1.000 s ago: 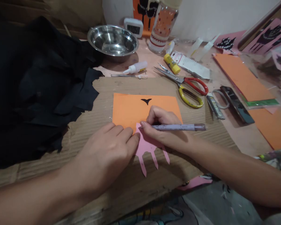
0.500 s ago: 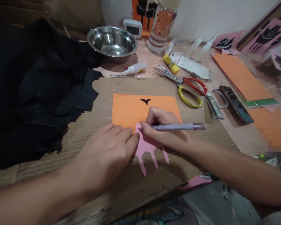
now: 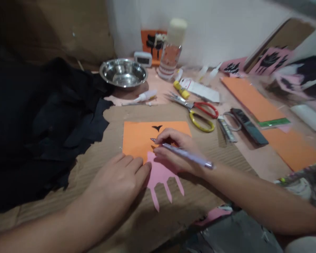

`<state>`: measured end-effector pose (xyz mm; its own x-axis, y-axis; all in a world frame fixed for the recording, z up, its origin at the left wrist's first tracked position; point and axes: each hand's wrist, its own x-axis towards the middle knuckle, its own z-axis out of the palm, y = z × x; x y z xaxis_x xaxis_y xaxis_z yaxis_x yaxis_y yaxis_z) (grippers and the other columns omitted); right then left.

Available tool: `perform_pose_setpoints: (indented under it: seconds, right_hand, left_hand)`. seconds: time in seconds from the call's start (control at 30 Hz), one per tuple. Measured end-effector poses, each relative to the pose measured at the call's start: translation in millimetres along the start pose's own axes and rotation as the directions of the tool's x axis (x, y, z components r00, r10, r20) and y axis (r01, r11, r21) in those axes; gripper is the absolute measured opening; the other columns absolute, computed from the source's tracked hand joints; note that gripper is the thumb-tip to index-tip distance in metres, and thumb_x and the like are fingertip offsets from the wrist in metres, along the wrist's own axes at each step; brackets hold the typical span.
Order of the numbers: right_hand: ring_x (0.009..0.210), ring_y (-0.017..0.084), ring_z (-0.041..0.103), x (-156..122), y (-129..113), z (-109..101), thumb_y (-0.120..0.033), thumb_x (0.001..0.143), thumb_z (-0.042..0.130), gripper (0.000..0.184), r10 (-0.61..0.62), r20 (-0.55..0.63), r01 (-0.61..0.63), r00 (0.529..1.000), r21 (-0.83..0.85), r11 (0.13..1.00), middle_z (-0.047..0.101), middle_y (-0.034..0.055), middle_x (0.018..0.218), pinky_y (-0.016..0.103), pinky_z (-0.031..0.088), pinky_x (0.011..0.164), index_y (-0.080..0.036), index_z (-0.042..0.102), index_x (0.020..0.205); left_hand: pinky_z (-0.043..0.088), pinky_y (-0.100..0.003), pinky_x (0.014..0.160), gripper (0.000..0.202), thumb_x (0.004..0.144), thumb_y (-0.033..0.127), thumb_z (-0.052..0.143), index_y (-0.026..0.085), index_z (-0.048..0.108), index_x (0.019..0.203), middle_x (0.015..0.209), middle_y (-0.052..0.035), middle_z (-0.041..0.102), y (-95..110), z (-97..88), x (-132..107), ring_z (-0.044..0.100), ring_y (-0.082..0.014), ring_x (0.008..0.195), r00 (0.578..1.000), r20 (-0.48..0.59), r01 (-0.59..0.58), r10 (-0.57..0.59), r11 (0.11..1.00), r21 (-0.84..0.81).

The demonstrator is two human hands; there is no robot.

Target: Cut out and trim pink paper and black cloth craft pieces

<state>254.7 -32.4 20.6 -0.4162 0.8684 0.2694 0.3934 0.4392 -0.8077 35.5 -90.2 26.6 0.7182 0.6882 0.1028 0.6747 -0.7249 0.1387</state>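
Note:
My left hand (image 3: 121, 184), its fingers curled and pressed down, holds the edges of a pink paper cutout (image 3: 162, 174) and an orange card (image 3: 137, 137) against the cardboard. The cutout has three pointed legs and overlaps the card's lower part. In my right hand (image 3: 177, 149) a pale purple pen (image 3: 185, 153) is pinched, its tip over the card and apart from the cutout's top edge. A small black V-shaped piece (image 3: 157, 128) lies near the card's top edge.
Scissors (image 3: 203, 121) with red and yellow handles lie behind the card. Near them are a glue stick (image 3: 181, 90), a box cutter (image 3: 226, 128) and a dark phone-like slab (image 3: 249, 127). A steel bowl (image 3: 123, 82) stands at the back; black fabric-like material (image 3: 42, 133) covers the left.
My right hand has lifted the pen tip off the pink cutout and moved it up over the orange card. The left hand stays on the paper. The camera view has tilted up.

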Motion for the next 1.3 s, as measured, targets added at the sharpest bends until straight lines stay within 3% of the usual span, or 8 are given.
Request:
perform_pose_setpoints:
  seconds: [0.13,0.3,0.43,0.63,0.87,1.07,1.17,1.3]
  right_hand:
    - [0.089,0.02,0.068,10.8,19.0,-36.0,-0.024,0.098,0.057,0.015,-0.167,-0.049,0.139,0.985,-0.356,0.924,0.074,0.0068,0.101,0.031,0.054,0.078,-0.021,0.068,0.108]
    - [0.099,0.026,0.066,25.1,51.0,-108.4,-0.016,0.094,0.06,0.017,-0.015,-0.263,-0.164,0.965,-0.644,0.747,0.073,0.0096,0.1,0.038,0.05,0.089,-0.019,0.074,0.102]
    - [0.103,0.027,0.066,23.9,82.5,-160.4,-0.027,0.097,0.063,0.017,0.163,-0.463,-0.47,0.871,-0.69,0.55,0.071,0.0118,0.104,0.043,0.051,0.092,-0.015,0.073,0.102]
    - [0.11,0.025,0.065,10.4,110.2,-190.8,-0.034,0.097,0.066,0.024,0.316,-0.573,-0.653,0.756,-0.632,0.417,0.068,0.0088,0.122,0.049,0.053,0.097,-0.016,0.068,0.113]
    - [0.103,0.033,0.066,22.5,70.7,-167.0,-0.03,0.097,0.059,0.023,0.275,-0.586,-0.576,0.762,-0.421,0.701,0.073,0.0148,0.101,0.049,0.047,0.092,-0.014,0.072,0.107]
    - [0.067,0.021,0.067,10.5,-10.3,-85.1,-0.074,0.091,0.048,0.064,0.178,-0.185,-0.181,0.967,-0.002,0.983,0.071,0.0086,0.072,0.034,0.054,0.064,-0.016,0.072,0.077]
    - [0.075,0.022,0.072,0.3,-32.4,-48.2,-0.088,0.081,0.045,0.081,0.102,0.06,-0.114,0.993,0.254,0.96,0.078,0.0129,0.089,0.036,0.06,0.068,-0.015,0.077,0.095]
    - [0.088,0.023,0.073,-3.6,-34.1,-25.6,-0.079,0.076,0.066,0.069,0.13,0.223,-0.248,0.966,0.665,0.704,0.076,0.0118,0.098,0.04,0.061,0.081,-0.015,0.075,0.1]
  left_hand:
    - [0.048,-0.033,0.065,0.028,0.092,0.009,0.051,0.023,0.069,0.108,0.082,-0.0026,0.071,-0.3,-0.6,4.4,0.064,-0.0212,0.067,0.992,-0.113,0.041,-0.055,0.991,-0.126]
    - [0.049,-0.026,0.054,0.023,0.097,0.02,0.047,0.026,0.067,0.088,0.073,0.0034,0.071,-4.9,1.2,11.5,0.067,-0.0167,0.06,0.969,-0.195,0.089,-0.152,0.95,-0.299]
    - [0.054,-0.021,0.058,0.017,0.1,0.033,0.05,0.027,0.065,0.1,0.088,0.0014,0.076,-11.4,13.4,12.2,0.074,-0.0154,0.071,0.906,-0.256,0.21,-0.337,0.884,-0.417]
    - [0.057,-0.023,0.062,0.019,0.096,0.035,0.055,0.024,0.064,0.108,0.091,-0.0017,0.077,-11.9,14.4,14.3,0.075,-0.0176,0.075,0.863,-0.331,0.207,-0.382,0.864,-0.459]
    - [0.057,-0.025,0.066,0.011,0.094,0.029,0.056,0.021,0.061,0.101,0.081,0.0002,0.067,-1.1,-9.5,13.0,0.066,-0.0144,0.07,0.778,-0.431,0.213,-0.457,0.838,-0.503]
    - [0.053,-0.022,0.063,0.015,0.095,0.019,0.059,0.022,0.055,0.109,0.079,0.0031,0.061,-3.2,-32.9,23.3,0.061,-0.0113,0.067,0.68,-0.655,0.131,-0.329,0.934,-0.334]
    - [0.05,-0.022,0.064,0.01,0.094,0.015,0.06,0.023,0.06,0.101,0.077,0.0032,0.064,-1.1,-44.5,33.9,0.061,-0.0111,0.067,0.693,-0.696,0.05,-0.187,0.976,-0.212]
    - [0.053,-0.03,0.081,0.019,0.097,0.014,0.056,0.022,0.064,0.113,0.1,-0.0049,0.075,6.4,-43.7,45.3,0.069,-0.0183,0.09,0.816,-0.56,-0.102,0.143,0.989,0.103]
